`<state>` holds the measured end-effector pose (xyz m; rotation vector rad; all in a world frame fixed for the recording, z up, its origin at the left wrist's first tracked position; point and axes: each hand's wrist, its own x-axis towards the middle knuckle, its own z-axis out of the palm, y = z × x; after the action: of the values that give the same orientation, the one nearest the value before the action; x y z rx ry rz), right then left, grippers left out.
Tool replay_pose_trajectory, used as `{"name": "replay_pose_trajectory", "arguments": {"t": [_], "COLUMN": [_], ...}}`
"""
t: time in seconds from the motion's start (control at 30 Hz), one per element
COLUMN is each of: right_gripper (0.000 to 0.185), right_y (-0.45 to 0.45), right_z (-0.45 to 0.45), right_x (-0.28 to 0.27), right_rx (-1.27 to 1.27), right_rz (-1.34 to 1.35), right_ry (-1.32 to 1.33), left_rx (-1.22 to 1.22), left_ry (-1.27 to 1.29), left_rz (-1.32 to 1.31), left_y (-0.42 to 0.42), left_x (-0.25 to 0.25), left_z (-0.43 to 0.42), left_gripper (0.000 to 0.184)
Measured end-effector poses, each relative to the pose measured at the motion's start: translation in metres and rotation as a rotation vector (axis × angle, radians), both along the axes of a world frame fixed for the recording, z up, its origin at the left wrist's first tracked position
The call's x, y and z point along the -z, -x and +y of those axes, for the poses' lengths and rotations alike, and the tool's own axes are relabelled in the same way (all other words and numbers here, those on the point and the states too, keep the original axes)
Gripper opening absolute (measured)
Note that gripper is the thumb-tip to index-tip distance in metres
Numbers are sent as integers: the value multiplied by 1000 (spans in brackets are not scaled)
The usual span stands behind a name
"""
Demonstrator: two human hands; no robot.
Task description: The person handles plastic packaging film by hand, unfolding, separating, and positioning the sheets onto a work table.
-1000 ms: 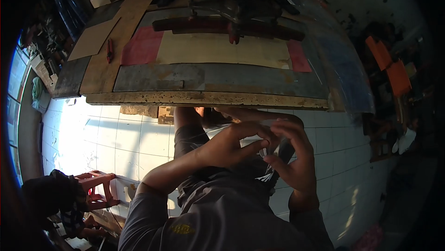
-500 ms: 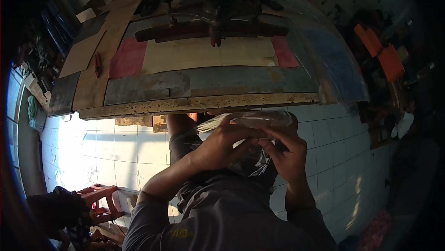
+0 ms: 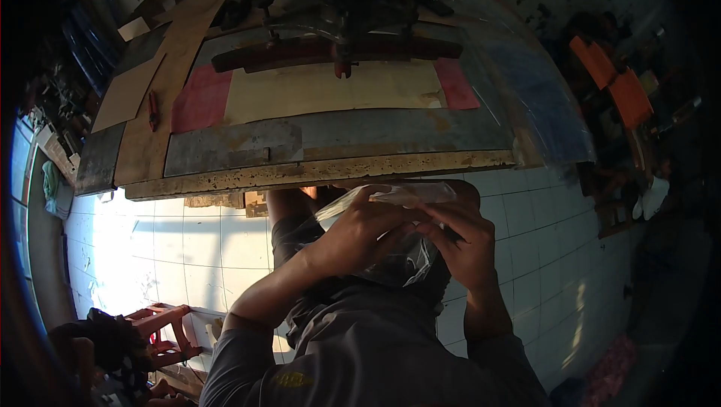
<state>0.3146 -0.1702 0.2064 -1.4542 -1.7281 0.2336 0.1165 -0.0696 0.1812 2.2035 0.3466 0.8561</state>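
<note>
Over my lap, just below the front edge of the workbench, both hands pinch clear plastic film (image 3: 409,194). My left hand (image 3: 360,233) comes in from the left with its fingers closed on the sheet. My right hand (image 3: 466,245) meets it fingertip to fingertip, thumb and forefinger closed on the same plastic. Part of the film rises in a glossy fold above the fingers, and a crumpled part hangs below them against my dark shorts. The exact spot where the fingertips grip is partly hidden.
On the workbench (image 3: 338,160), a dark metal press (image 3: 342,46) stands over a pale cream sheet (image 3: 330,94) with pink ends. A red cutter (image 3: 153,111) lies left. Clear film (image 3: 552,107) drapes over the right corner. A reddish stool (image 3: 165,332) stands lower left, near a person.
The fold of plastic above my fingers has shifted and flattened slightly. Both hands stay nearly in place, and the whole view has moved a little.
</note>
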Motion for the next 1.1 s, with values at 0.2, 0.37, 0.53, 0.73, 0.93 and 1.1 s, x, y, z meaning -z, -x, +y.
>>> {"name": "replay_pose_trajectory", "arguments": {"t": [0.2,0.37,0.53,0.73,0.93,1.1], "right_gripper": [33,29,16,13,13,12], "right_y": [3,-7,-11,-17,-28,-29], "right_z": [3,7,16,21,24,25], "right_x": [-1,-3,-13,-26,-24,-31], "right_rx": [21,2,86,42,38,27], "right_rz": [126,64,262,531,548,582], "right_ry": [49,32,97,196,127,105], "left_rx": [-37,-37,-80,-243,-346,-300], "left_ry": [-76,-97,124,283,225,236], "left_rz": [25,25,12,39,162,188], "left_y": [0,0,5,22,41,46], "left_x": [2,1,-8,-12,-7,-6], "left_z": [4,10,19,26,33,25], "left_gripper": [29,34,44,52,37,35]}}
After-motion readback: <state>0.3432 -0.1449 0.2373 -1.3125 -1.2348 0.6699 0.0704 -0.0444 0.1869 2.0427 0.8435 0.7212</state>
